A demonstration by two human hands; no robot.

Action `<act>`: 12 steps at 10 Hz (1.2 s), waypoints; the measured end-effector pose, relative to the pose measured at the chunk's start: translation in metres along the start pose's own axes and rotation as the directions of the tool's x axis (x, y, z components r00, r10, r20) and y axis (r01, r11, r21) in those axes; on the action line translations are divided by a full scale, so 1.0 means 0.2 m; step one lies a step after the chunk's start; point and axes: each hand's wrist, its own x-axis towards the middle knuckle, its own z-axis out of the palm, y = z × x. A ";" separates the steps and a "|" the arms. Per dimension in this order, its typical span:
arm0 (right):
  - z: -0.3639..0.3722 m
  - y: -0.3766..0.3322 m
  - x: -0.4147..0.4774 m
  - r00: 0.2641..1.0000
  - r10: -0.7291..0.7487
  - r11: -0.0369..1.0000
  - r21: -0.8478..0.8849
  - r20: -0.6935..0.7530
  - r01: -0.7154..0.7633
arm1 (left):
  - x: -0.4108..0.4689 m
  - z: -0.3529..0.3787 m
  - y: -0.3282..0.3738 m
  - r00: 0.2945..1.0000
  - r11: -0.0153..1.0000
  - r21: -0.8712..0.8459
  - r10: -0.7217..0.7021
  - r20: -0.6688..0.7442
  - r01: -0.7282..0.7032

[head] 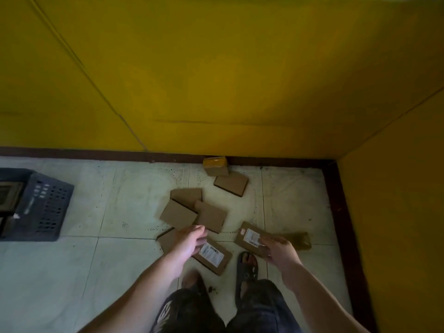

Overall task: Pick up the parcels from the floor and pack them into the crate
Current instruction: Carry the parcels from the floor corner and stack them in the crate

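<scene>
Cardboard parcels (179, 213) are scattered over the pale tiled floor (125, 195) near the yellow wall (240, 80). From the head view, the left hand (191, 241) hovers with loosely curled fingers over the near labelled parcel (212, 257) and hides its left end, so I honestly can't tell if it's gripping. The right hand (280, 252) holds the right labelled parcel (251, 237), though it's pretty blurry. The dark crate (45, 207) sits far left, cut off by the frame edge.

brown parcels (179, 213) scattered (flat), crate (36, 205) left
</scene>
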 end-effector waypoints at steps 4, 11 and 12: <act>0.14 -0.23 0.91 0.994 0.015 0.973 -0.232 0.104 0.010 | 0.71 0.19 -0.05 0.985 0.974 -0.197 -0.133 -0.108 0.110; 0.92 -0.05 3.14 0.864 -0.503 0.844 -0.199 0.029 0.499 | 3.45 0.05 -0.24 0.949 0.945 -0.170 0.246 -0.197 -0.280; 0.97 -0.06 3.29 0.840 -0.541 0.813 -0.225 0.052 0.538 | 3.59 0.05 -0.22 0.941 0.928 -0.195 0.285 -0.183 -0.319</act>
